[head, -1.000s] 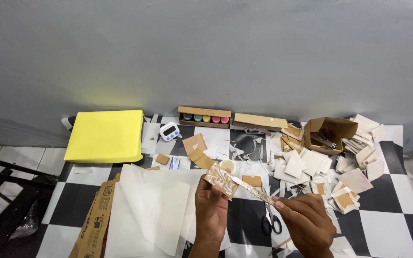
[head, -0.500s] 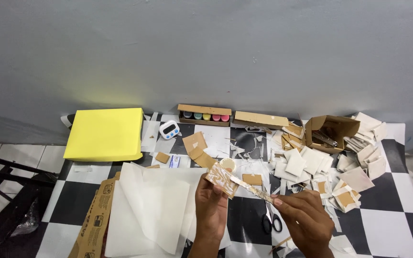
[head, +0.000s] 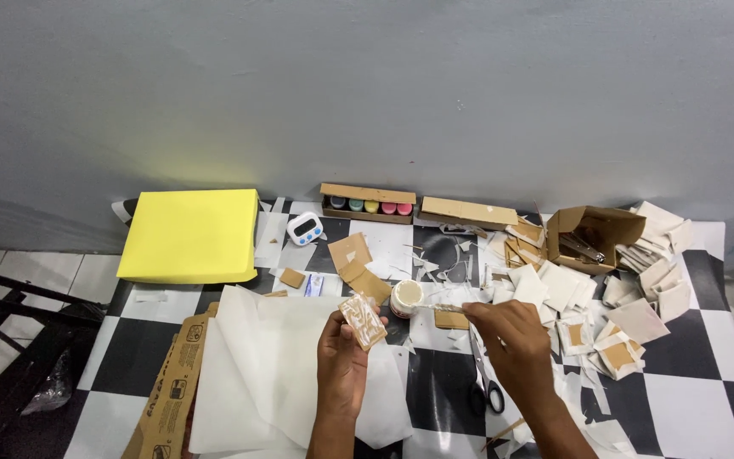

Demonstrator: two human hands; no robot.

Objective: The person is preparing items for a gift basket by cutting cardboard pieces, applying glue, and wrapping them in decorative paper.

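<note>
Small cardboard square (head: pixel 363 320) smeared with white glue sits in the left hand (head: pixel 341 361), pinched by thumb and fingers at its lower edge, glued face up and tilted toward the camera, held above the big white paper sheet (head: pixel 273 365). Right hand (head: pixel 511 336) is clenched around a thin stick (head: pixel 445 308), tip reaching left to the small open glue pot (head: pixel 405 297) just beside the square. Risks as I read it: glued face is exposed and the thumb sits close to the wet area, so a slip smears glue on the fingers or drops the piece face down on the sheet; the stick could tip the pot, which stands on loose scraps; a loaded stick crossing the gap could drip on the checkered floor mat (head: pixel 707 399). Pose: left forearm comes straight up from the bottom edge, wrist bent back; right forearm enters from lower right, hand palm down, knuckles up, fingers curled. Scissors (head: pixel 482 382) lie just under the right wrist, not touched. Further out: cut card squares (head: pixel 571 289), an open cardboard box (head: pixel 596 234), a paint pot tray (head: pixel 367 204), a small timer (head: pixel 304 228), a yellow foam block (head: pixel 193 234).
</note>
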